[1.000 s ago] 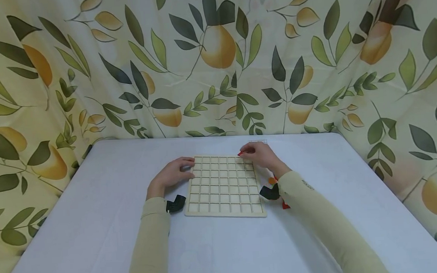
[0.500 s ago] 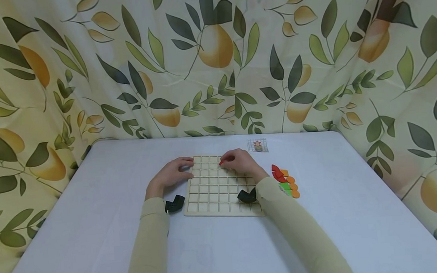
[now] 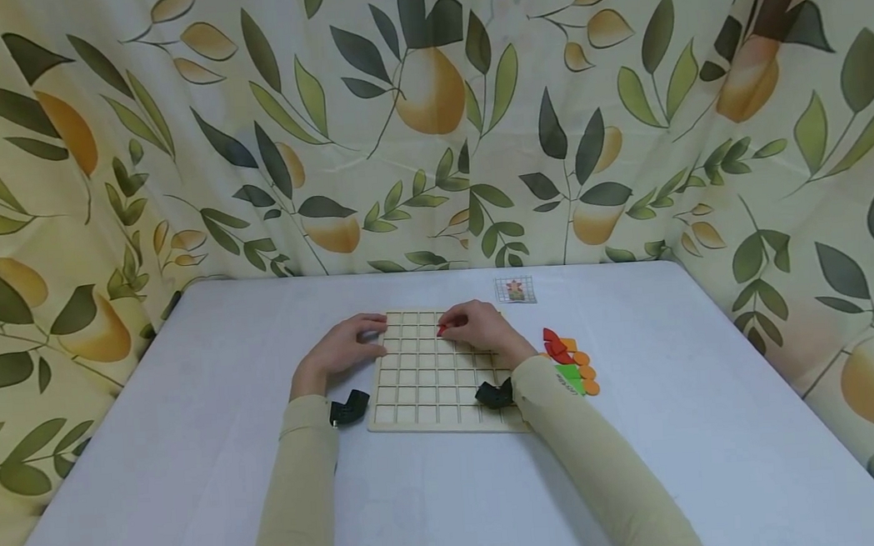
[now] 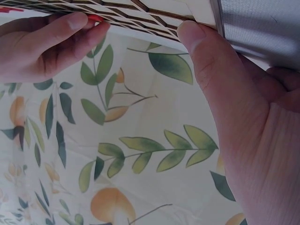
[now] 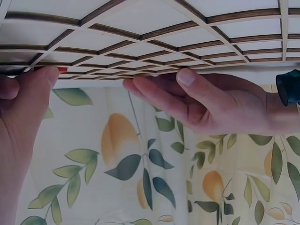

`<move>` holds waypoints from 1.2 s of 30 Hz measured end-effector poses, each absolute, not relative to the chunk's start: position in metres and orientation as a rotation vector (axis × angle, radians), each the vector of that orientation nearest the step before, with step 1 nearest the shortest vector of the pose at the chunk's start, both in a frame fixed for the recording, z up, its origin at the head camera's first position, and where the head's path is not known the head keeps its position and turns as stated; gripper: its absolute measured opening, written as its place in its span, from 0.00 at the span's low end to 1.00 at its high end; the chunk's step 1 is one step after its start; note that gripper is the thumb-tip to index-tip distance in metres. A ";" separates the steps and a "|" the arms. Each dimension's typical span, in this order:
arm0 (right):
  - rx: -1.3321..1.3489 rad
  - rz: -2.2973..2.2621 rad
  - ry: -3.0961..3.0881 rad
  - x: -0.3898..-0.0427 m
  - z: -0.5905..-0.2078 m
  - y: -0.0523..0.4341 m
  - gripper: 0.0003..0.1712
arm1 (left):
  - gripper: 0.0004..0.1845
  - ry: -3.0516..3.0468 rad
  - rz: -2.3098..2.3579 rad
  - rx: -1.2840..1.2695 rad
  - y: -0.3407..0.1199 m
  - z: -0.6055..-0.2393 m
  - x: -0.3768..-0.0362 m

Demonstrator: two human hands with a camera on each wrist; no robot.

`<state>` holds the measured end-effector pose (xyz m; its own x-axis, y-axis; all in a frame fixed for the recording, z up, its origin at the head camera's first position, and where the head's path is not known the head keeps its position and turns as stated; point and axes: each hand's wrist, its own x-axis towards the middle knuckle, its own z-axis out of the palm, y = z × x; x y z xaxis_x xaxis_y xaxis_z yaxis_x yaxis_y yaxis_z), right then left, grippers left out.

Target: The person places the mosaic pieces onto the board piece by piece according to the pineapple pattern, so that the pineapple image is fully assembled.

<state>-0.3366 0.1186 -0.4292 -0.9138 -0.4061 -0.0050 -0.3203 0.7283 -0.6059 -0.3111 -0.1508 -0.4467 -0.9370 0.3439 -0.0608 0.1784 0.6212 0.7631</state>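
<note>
A pale wooden grid board (image 3: 444,389) lies flat on the white table. My left hand (image 3: 347,344) rests on its far left corner with the fingers lying fairly straight; in the left wrist view the thumb (image 4: 206,61) presses against the board's edge (image 4: 154,18). My right hand (image 3: 451,327) is over the far middle rows and pinches a small red piece (image 3: 441,329) between thumb and fingers, low over the cells. The red piece (image 4: 95,18) also shows at the fingertips in the left wrist view, and only a sliver of the red piece (image 5: 62,69) shows in the right wrist view.
A pile of red, orange and green flat pieces (image 3: 570,362) lies just right of the board. A small picture card (image 3: 516,290) sits beyond the board's far right corner. A leaf-and-pear curtain (image 3: 428,123) closes in the table at the back and sides.
My right hand carried the red piece left from the board's far right corner to its far middle, uncovering the pile of pieces. The left hand stayed put.
</note>
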 end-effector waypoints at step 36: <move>-0.442 -1.156 2.732 -0.327 -0.417 0.141 0.16 | 0.26 2.649 1.199 0.464 -0.151 -0.443 -0.307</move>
<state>-0.3271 0.1411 -0.4165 -0.9467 -0.3217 -0.0164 -0.2123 0.6614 -0.7194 -0.3073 -0.1506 -0.4426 -0.9315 0.3605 -0.0490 0.2011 0.6226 0.7562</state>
